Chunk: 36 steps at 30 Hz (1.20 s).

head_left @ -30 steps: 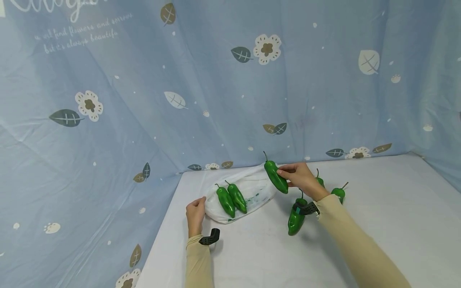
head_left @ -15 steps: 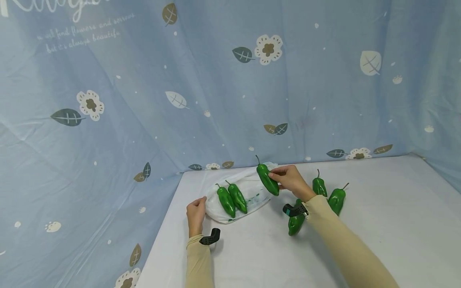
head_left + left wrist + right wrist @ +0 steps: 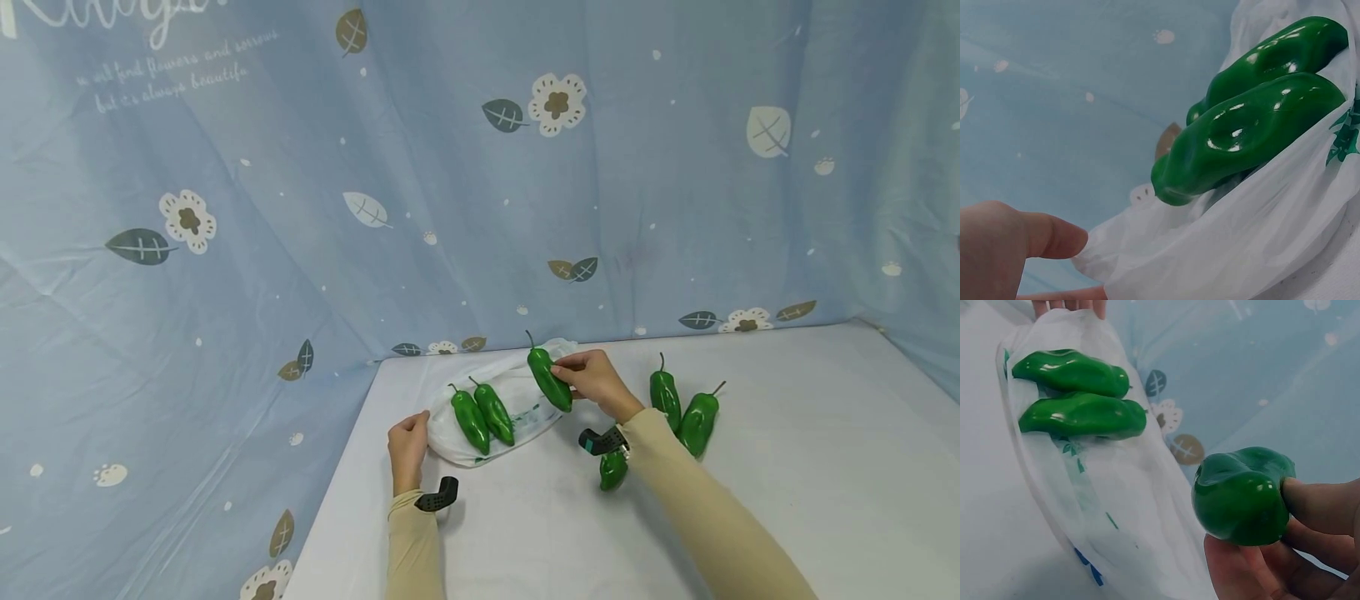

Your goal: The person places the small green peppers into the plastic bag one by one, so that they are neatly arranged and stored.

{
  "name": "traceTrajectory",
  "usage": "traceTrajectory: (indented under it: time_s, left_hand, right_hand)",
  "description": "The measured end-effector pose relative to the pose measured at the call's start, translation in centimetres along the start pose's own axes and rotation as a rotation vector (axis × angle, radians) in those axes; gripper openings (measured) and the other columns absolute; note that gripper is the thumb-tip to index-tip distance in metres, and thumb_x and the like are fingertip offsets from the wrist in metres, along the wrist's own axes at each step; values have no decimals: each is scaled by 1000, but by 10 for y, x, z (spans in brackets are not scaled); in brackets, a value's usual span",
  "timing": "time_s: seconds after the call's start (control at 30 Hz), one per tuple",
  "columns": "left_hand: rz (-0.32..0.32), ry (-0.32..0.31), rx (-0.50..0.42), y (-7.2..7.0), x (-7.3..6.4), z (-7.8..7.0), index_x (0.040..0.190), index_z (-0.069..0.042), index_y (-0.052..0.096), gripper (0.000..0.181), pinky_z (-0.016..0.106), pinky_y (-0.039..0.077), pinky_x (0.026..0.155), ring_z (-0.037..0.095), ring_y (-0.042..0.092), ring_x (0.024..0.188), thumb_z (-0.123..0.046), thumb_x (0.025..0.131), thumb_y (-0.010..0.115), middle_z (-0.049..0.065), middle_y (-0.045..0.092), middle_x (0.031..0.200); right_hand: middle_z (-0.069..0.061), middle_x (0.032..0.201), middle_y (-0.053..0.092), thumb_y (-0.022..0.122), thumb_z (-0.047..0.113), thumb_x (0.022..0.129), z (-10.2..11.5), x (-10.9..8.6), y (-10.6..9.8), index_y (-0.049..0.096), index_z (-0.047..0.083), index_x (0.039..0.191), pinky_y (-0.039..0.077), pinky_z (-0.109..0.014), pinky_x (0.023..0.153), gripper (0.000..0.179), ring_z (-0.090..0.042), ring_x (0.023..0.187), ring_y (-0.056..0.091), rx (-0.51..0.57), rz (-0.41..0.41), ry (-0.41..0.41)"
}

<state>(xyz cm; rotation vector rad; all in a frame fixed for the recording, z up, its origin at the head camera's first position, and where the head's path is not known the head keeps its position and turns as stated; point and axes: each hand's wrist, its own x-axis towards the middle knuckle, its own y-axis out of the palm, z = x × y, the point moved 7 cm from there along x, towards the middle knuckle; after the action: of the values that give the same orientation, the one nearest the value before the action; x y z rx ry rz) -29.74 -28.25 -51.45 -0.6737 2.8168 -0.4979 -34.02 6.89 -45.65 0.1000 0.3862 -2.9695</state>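
Observation:
My right hand (image 3: 595, 379) pinches a glossy green pepper (image 3: 548, 379) between thumb and fingers, over the right end of a white plastic bag (image 3: 525, 385). In the right wrist view the held pepper (image 3: 1241, 497) points its blunt end at the camera. Two more green peppers (image 3: 470, 418) (image 3: 493, 413) lie side by side on the left part of the bag, stems toward the back. At the bag's left end my left hand (image 3: 407, 450) pinches its edge; the left wrist view shows the thumb (image 3: 1057, 237) on the thin plastic (image 3: 1166, 265).
Right of the bag, two green peppers (image 3: 664, 396) (image 3: 699, 423) lie on the white table (image 3: 810, 442). Another pepper (image 3: 612, 471) is partly hidden under the right wrist and its black wrist camera (image 3: 600, 442). A blue patterned curtain (image 3: 450, 208) rises behind the table.
My right hand has carried its pepper leftward and slightly down over the bag. The peppers at the right have come out from behind the forearm. My left hand stays in place.

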Motion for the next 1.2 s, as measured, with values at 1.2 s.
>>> traceTrajectory:
  time_s: [1.2]
  left_hand:
    - [10,-9,-26,0,2,0,127,9,67,49,57,46,111,45,56,133,-32,102,57,31,61,139]
  right_hand:
    - [-24,130,68,62,15,104,-19,12,41,66,-3,134,61,-32,78,35,-28,106,71,-52,-2,59]
